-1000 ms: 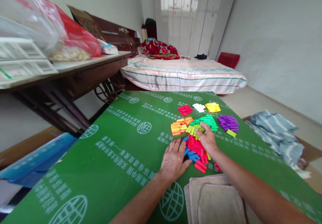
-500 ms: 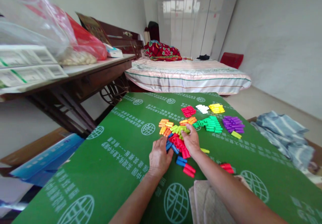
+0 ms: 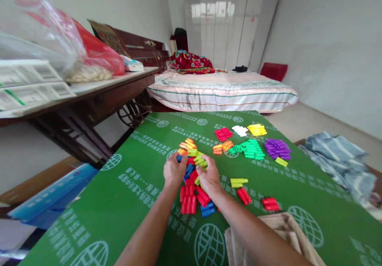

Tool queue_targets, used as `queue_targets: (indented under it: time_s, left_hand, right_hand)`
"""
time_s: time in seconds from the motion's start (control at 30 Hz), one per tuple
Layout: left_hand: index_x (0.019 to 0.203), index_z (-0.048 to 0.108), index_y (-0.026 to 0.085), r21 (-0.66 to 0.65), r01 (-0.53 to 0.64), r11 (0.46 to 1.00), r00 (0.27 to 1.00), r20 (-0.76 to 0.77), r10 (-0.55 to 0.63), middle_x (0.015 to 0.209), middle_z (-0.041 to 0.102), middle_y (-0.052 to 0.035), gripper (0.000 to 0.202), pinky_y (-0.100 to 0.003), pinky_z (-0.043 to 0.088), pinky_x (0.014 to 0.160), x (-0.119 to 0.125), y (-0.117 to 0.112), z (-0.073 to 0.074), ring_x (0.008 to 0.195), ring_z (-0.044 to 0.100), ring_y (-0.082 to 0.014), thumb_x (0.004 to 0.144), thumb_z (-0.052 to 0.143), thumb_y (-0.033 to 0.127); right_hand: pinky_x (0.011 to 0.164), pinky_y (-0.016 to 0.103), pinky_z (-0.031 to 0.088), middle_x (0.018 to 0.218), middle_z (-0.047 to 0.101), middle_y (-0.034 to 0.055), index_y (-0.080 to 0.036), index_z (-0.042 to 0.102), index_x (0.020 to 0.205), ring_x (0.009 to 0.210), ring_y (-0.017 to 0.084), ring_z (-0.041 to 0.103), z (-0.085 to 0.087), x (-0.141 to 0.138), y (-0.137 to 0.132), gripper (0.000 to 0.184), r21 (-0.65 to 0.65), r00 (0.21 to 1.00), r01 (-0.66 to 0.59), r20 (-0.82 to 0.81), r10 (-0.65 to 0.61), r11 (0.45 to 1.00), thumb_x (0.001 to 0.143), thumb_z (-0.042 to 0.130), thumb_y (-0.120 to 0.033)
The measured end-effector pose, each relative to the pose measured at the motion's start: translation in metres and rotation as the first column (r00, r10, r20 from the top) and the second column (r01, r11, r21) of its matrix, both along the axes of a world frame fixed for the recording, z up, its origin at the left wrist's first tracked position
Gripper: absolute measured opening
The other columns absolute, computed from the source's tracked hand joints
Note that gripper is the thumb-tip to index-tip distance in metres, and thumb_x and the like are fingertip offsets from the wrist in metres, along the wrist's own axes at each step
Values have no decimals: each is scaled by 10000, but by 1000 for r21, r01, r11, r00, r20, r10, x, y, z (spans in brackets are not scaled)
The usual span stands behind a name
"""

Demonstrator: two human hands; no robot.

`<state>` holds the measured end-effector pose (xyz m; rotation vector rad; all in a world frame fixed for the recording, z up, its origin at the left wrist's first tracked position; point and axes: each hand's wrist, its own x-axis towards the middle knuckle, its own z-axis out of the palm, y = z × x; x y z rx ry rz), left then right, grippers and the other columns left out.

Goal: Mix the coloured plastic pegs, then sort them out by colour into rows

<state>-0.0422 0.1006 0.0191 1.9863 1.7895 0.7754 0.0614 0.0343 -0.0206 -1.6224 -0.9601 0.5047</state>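
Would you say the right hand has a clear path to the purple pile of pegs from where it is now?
Probably yes: the right hand rests on the mixed pile, and only bare green board and a few loose yellow-green pegs lie toward the purple pile.

The flat green board [image 3: 140, 194] is showing white globe emblems and rows of white characters. On it, short plastic pegs are lying sorted by colour: a pink-red cluster [image 3: 223, 133], a white cluster [image 3: 240, 130], a yellow cluster [image 3: 257, 129], a bright green cluster [image 3: 252, 148] and a purple cluster [image 3: 277, 148]. The mixed heap of pegs [image 3: 192, 178] is showing red, blue, orange and lime. The striped bedspread [image 3: 223, 88] is showing pale pink, white and green bands.
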Motion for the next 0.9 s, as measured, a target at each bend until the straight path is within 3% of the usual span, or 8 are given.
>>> queue_targets:
  time_s: [0.23, 0.4, 0.47, 0.57, 0.67, 0.73, 0.8, 0.9]
  left_hand:
    - [1002, 670, 174, 49, 177, 983, 983, 48, -179, 949, 707, -67, 370, -294, 481, 761, 6, 15, 7, 840, 636, -196, 796, 484, 418]
    - [1048, 654, 193, 99, 345, 933, 931, 94, -354, 1029, 709, -45, 383, -307, 494, 868, 9, 12, 6, 922, 646, -189, 773, 524, 426]
    - [1059, 649, 183, 148, 408, 901, 899, 105, -425, 1096, 695, -61, 398, -325, 476, 938, 8, 11, 4, 1018, 632, -205, 770, 534, 431]
    - [1083, 637, 171, 219, 433, 874, 886, 74, -458, 1189, 659, -85, 408, -340, 435, 1015, 4, 17, 2, 1132, 587, -214, 787, 519, 426]
    - [1118, 623, 160, 198, 384, 902, 922, -38, -384, 1265, 612, -107, 420, -345, 405, 1048, 0, 35, 1, 1202, 539, -222, 799, 503, 405]
    - [1140, 613, 138, 133, 326, 936, 942, -128, -310, 1294, 584, -137, 453, -360, 374, 1070, 0, 50, 0, 1249, 496, -246, 790, 517, 408]
    - [1150, 608, 129, 77, 279, 957, 948, -179, -262, 1281, 584, -158, 486, -387, 358, 1072, 2, 64, -3, 1267, 471, -274, 775, 539, 430]
    - [1110, 625, 169, 11, 277, 961, 944, -189, -270, 1201, 628, -136, 469, -372, 404, 1008, 12, 75, -7, 1189, 530, -274, 764, 552, 477]
  right_hand:
    - [897, 382, 485, 1022, 643, 83, -197, 617, 1001, 976, 231, 608, 5, -9, -8, 284, 18, 952, -223, 219, 214, 975, 725, 572, -150]
    - [857, 335, 488, 979, 658, 63, -211, 647, 918, 927, 206, 607, 25, 30, -18, 201, 38, 860, -324, 428, 278, 945, 757, 544, -149]
    - [908, 348, 463, 1037, 652, 81, -209, 652, 976, 997, 214, 583, 33, 67, -19, 225, 65, 787, -246, 595, 160, 967, 799, 515, -182]
    - [979, 411, 412, 1155, 611, 142, -163, 630, 1129, 1108, 265, 526, 38, 137, -18, 342, 5, 669, 39, 743, -30, 999, 827, 515, -277]
    - [956, 481, 407, 1224, 567, 198, -137, 539, 1298, 1171, 341, 493, 33, 200, -15, 598, -245, 630, 374, 775, -51, 894, 834, 509, -514]
    - [948, 491, 408, 1243, 566, 193, -164, 502, 1341, 1183, 347, 500, 28, 225, -12, 726, -439, 693, 421, 720, 31, 794, 814, 449, -660]
    - [944, 471, 415, 1271, 557, 189, -174, 497, 1349, 1189, 334, 513, 24, 233, -10, 792, -574, 761, 375, 639, 113, 728, 792, 405, -729]
    - [903, 453, 441, 1297, 531, 207, -168, 513, 1340, 1166, 340, 538, 22, 220, -5, 785, -629, 805, 307, 572, 158, 714, 788, 411, -716]
